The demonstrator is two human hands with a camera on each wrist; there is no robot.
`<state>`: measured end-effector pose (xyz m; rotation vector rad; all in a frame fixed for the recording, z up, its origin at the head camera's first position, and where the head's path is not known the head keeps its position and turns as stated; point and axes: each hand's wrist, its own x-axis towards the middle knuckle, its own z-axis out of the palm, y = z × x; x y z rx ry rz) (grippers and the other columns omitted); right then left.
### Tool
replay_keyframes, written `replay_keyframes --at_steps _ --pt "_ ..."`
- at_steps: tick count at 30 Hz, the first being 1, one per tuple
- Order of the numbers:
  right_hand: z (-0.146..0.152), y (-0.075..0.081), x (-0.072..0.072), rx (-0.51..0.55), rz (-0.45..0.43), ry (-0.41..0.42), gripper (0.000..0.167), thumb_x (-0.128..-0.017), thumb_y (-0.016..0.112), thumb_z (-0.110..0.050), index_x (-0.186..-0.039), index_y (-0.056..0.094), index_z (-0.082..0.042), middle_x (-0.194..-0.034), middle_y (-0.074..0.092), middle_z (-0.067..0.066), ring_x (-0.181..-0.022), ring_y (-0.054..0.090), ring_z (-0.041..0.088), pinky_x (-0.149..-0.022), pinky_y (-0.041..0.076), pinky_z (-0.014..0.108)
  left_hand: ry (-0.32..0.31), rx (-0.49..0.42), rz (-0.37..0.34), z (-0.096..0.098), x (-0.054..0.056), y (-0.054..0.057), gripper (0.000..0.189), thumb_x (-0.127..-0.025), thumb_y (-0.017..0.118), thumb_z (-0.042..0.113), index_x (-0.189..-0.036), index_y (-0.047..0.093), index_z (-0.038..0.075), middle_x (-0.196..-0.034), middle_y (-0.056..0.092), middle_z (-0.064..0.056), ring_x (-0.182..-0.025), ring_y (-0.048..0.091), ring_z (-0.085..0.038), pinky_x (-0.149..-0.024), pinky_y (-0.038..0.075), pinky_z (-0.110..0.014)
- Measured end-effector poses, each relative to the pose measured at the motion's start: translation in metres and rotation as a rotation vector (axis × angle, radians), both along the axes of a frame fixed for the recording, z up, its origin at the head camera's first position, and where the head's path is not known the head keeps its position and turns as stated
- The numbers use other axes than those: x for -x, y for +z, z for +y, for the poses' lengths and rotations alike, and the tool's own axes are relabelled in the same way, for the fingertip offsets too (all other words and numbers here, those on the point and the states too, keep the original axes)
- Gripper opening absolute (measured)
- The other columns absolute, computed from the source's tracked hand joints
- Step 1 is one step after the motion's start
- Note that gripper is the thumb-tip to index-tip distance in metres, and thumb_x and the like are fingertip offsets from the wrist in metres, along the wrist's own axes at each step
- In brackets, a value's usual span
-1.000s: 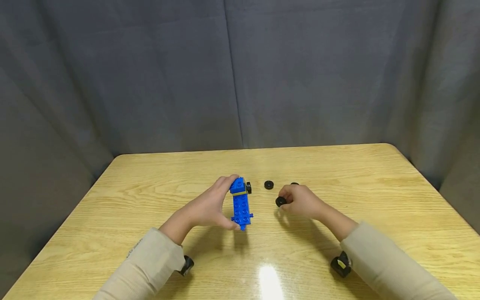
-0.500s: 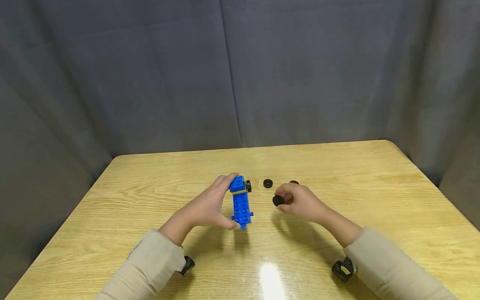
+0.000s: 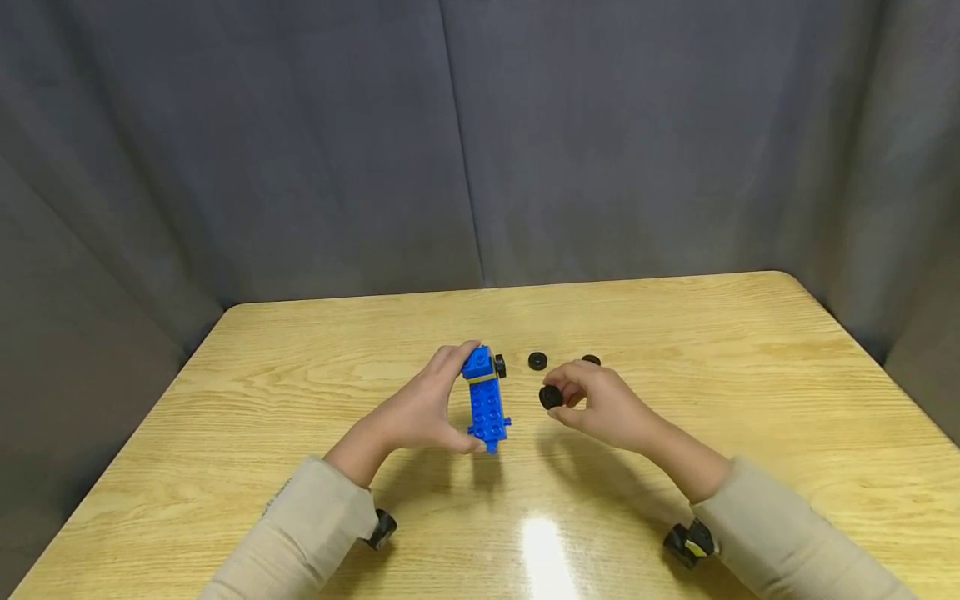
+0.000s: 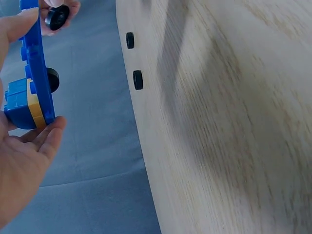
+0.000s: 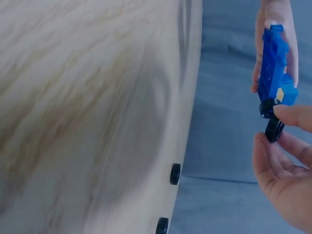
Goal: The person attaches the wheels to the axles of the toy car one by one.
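My left hand (image 3: 426, 408) grips a blue toy-brick car chassis (image 3: 487, 408) lengthwise between thumb and fingers, above the table. It has studs on top, a yellow strip near its far end and bare axle pegs at its near end. One black wheel (image 3: 500, 366) is mounted at the far right side. My right hand (image 3: 606, 403) pinches a loose black wheel (image 3: 551, 397) between thumb and fingers, just right of the chassis and apart from it. In the right wrist view the pinched wheel (image 5: 274, 128) shows nearly edge-on, overlapping the mounted wheel (image 5: 267, 108).
Two more black wheels lie on the wooden table (image 3: 300, 367): one wheel (image 3: 537, 361) beyond the hands, another wheel (image 3: 591, 360) just behind the right hand. A grey curtain (image 3: 337, 167) hangs behind the table's far edge. Dark wrist cameras sit under both sleeves.
My right hand has moved slightly left toward the chassis, turning the pinched wheel so its face shows more. The left hand keeps its grip, with the chassis almost where it was.
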<state>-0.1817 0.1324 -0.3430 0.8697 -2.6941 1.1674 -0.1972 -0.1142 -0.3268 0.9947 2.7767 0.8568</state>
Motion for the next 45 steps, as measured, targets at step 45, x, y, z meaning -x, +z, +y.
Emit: replay_keyframes --at_steps 45 --pt "-0.013 0.012 -0.011 0.189 -0.157 0.074 0.026 -0.078 0.061 0.0 -0.102 0.052 -0.002 -0.093 0.053 0.005 -0.084 0.054 0.016 -0.077 0.044 0.033 -0.014 -0.079 0.062 0.01 0.004 0.006 0.108 -0.054 0.079 0.036 -0.138 0.013 0.015 -0.128 0.027 -0.008 -0.11 0.035 -0.018 -0.089 0.035 -0.038"
